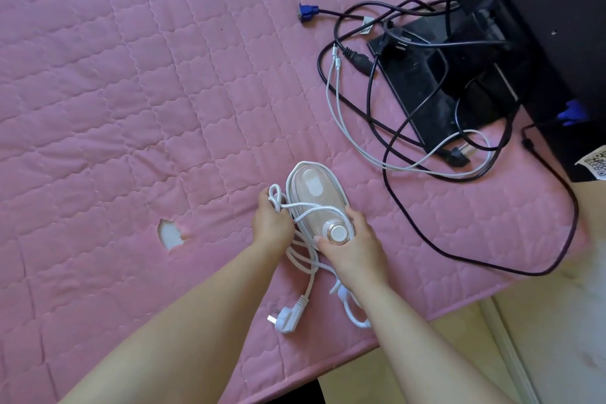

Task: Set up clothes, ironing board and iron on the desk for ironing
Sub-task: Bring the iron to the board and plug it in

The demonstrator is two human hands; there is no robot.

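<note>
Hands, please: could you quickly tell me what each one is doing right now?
Left hand: closed, gripping a loop of the white cord.
Right hand: closed, holding the knob end of the iron.

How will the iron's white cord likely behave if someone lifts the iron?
The cord looks floppy: it lies in loose loops, so it would probably dangle. Its plug lies free and may swing. One loop crosses the iron, so it could snag.
</note>
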